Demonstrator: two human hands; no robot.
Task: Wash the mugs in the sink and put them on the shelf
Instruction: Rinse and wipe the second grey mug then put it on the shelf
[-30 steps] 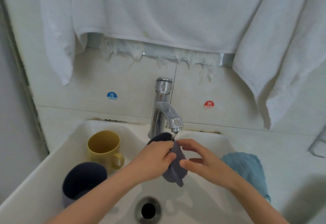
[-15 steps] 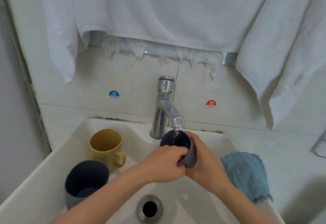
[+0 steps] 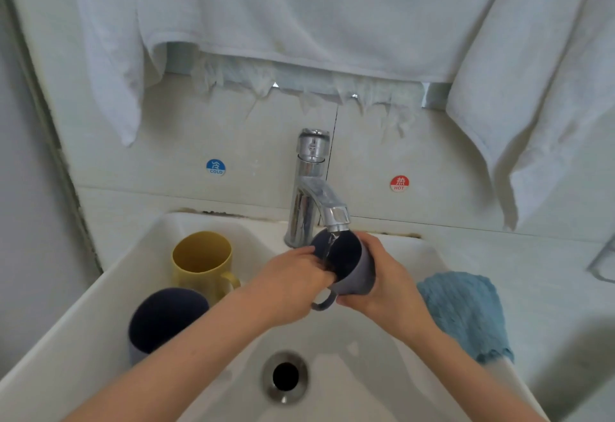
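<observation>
From above the white ceramic sink, a grey-blue handled mug sits tilted under the chrome tap, a thin stream of water running into its dark mouth. The right hand has its grip wrapped closed around the mug's outer wall; the left hand has fingers hooked over the rim and inside. At the basin's left stand a yellow handled mug and, nearer, a dark navy cup. A blue cloth drapes over the sink's right edge, below hanging white towels.
</observation>
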